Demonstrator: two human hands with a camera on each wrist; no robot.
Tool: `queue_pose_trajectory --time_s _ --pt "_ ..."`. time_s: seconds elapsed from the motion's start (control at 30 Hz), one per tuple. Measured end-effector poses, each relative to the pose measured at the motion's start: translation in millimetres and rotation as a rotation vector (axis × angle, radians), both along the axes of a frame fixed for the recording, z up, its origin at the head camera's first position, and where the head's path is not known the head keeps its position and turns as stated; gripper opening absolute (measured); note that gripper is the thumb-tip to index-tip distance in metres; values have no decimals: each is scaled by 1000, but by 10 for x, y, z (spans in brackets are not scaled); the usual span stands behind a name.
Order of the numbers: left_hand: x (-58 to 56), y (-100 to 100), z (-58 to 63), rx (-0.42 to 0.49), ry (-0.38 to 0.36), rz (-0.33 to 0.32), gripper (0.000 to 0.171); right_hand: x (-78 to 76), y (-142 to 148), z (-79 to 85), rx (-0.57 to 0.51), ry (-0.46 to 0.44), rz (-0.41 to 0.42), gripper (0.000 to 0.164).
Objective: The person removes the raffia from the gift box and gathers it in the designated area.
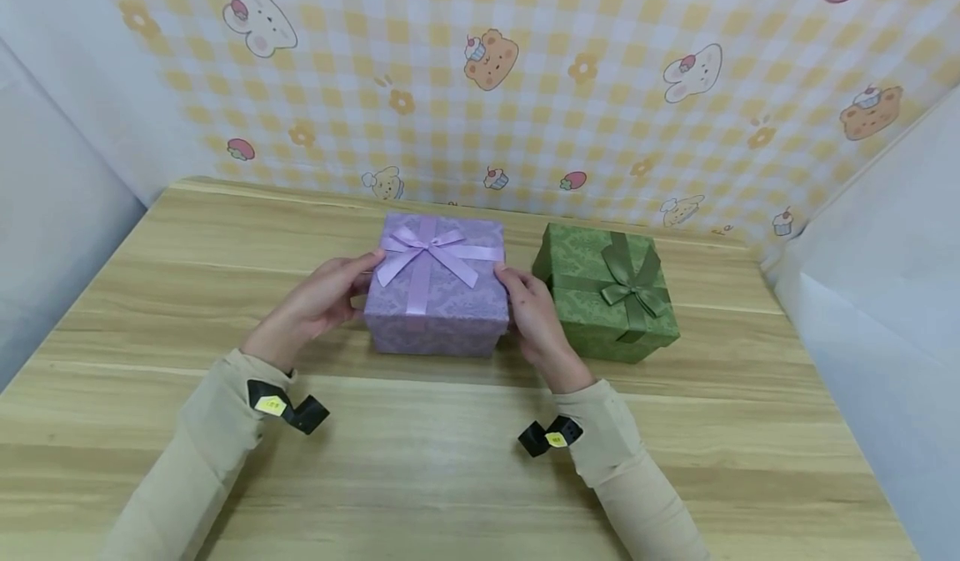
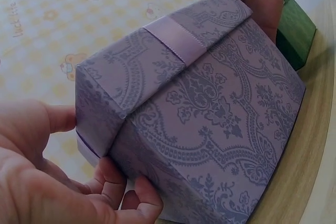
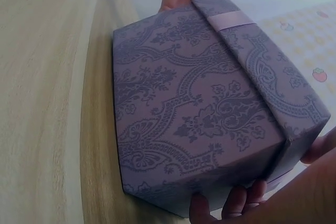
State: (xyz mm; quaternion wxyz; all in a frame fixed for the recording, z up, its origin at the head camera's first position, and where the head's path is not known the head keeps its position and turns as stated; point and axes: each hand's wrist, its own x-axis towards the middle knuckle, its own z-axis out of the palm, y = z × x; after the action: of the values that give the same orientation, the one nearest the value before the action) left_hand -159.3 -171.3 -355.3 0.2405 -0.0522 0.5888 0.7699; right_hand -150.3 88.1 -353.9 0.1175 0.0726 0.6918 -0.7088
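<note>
A purple patterned gift box [image 1: 442, 303] with a lilac ribbon bow [image 1: 427, 248] on its lid stands at the middle of the table, its lid on. My left hand [image 1: 322, 298] grips the box's left side, thumb at the lid's edge and fingers bent against the side wall. On the opposite side my right hand [image 1: 536, 315] holds the box, its thumb [image 1: 508, 276] by the lid's edge. Both wrist views show fingertips [image 2: 142, 195] against the box walls [image 3: 178, 103]. Whether the base touches the table all round, I cannot tell.
Just right of my right hand sits a green gift box [image 1: 607, 294] with a dark green bow. The wooden table [image 1: 420, 461] ends at a yellow checked cloth backdrop [image 1: 435, 119]. White sheets [image 1: 892, 252] hang at both sides.
</note>
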Motion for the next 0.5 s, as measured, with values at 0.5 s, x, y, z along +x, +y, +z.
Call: queue_pose_trajectory --time_s 0.5 --pt "-6 15 -1 43 -34 19 34 -2 -6 4 20 15 1 47"
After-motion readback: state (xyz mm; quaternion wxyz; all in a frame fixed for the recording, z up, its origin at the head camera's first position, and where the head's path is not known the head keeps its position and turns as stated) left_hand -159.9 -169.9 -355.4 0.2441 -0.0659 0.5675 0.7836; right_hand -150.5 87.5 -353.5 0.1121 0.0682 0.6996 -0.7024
